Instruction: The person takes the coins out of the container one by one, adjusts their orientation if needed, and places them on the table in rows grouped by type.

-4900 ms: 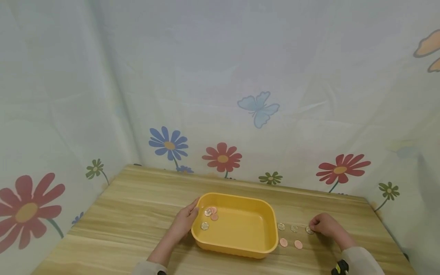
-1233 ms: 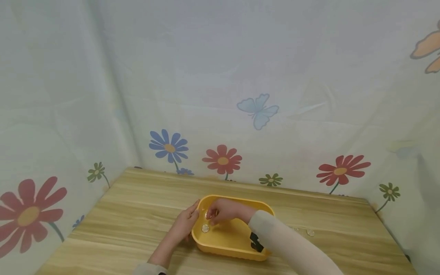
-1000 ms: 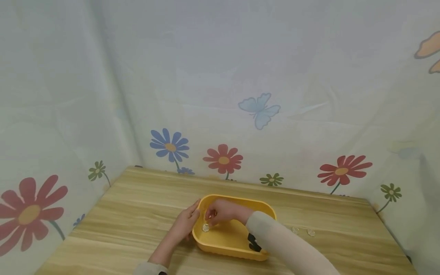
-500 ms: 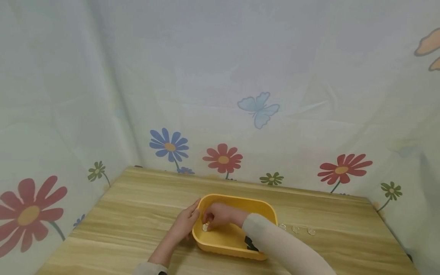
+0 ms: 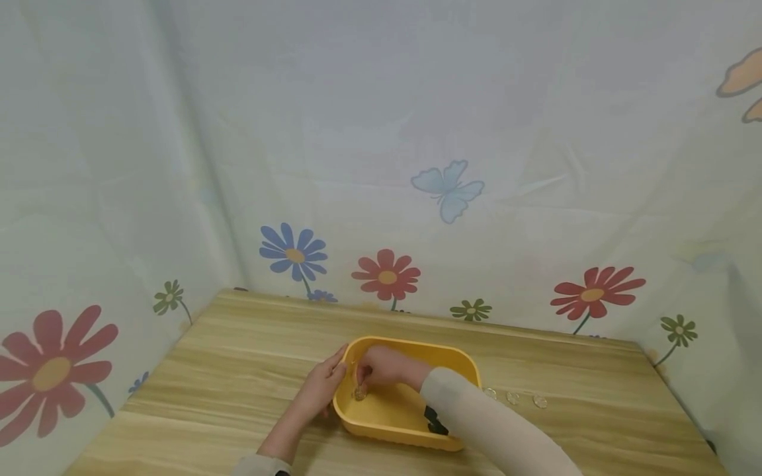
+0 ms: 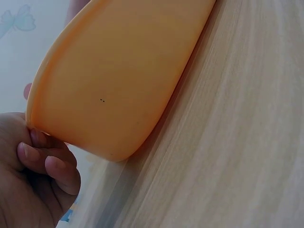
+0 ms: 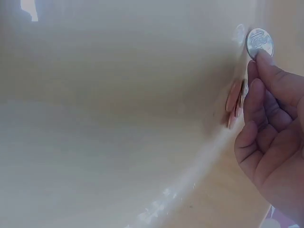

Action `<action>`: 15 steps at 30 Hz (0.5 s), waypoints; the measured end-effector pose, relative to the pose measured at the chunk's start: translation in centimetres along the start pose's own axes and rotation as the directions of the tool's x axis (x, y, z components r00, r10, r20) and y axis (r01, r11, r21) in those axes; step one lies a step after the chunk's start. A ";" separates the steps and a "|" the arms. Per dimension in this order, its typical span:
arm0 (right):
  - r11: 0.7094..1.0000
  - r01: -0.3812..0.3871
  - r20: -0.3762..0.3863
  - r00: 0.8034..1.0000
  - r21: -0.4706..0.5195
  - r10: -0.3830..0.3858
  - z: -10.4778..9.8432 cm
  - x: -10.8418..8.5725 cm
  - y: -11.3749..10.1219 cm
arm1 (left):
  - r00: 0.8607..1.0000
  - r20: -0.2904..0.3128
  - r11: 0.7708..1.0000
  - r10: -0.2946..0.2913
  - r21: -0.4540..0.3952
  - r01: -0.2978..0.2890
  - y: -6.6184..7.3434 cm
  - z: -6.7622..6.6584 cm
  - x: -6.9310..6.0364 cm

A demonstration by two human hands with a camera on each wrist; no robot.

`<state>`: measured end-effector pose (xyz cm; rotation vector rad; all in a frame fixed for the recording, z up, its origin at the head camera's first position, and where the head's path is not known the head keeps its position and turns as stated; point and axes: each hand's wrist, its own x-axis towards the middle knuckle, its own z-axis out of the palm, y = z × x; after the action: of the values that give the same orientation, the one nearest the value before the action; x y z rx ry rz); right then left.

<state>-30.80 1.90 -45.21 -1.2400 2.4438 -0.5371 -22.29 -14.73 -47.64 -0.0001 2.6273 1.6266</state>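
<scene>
My left hand [image 5: 320, 385] grips the left end of the yellow plastic tray [image 5: 411, 439]. In the left wrist view, curled fingers [image 6: 61, 171] sit at the tray's rim. My right hand [image 5: 387, 367] reaches inside the tray near its left end. Between thumb and fingertips it pinches a silver coin [image 7: 260, 42], held on edge near the tray wall. Beside those fingers, several copper-coloured coins [image 7: 233, 97] lie in the tray, partly overlapping. From the head view, the right hand hides most of these coins.
On the wood-grain table [image 5: 238, 363], a row of silver coins [image 5: 512, 398] lies to the right of the tray. The right sleeve [image 5: 488, 423] crosses the tray's right end and covers table beneath it. A flowered cloth [image 5: 381, 165] hangs behind.
The right hand has come from the coins on the table into the tray. Over the last second it moved slightly there and took up the silver coin. The left hand stays put.
</scene>
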 end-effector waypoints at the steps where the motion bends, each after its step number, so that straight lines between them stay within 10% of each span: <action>1: 1.000 0.006 0.001 1.000 0.007 -0.006 -0.2 -0.1 0.0 | 1.000 0.003 1.000 -0.002 0.000 0.002 0.0 0.0 0.0; 15: 0.995 -0.009 -0.013 1.000 0.097 0.010 -3.3 -2.0 0.4 | 0.999 0.002 0.999 -0.032 -0.004 0.032 0.4 0.1 -0.1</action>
<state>-31.48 4.31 -42.31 -1.1889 2.4032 -0.6556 -22.18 -14.51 -47.35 -0.0405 2.6089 1.6206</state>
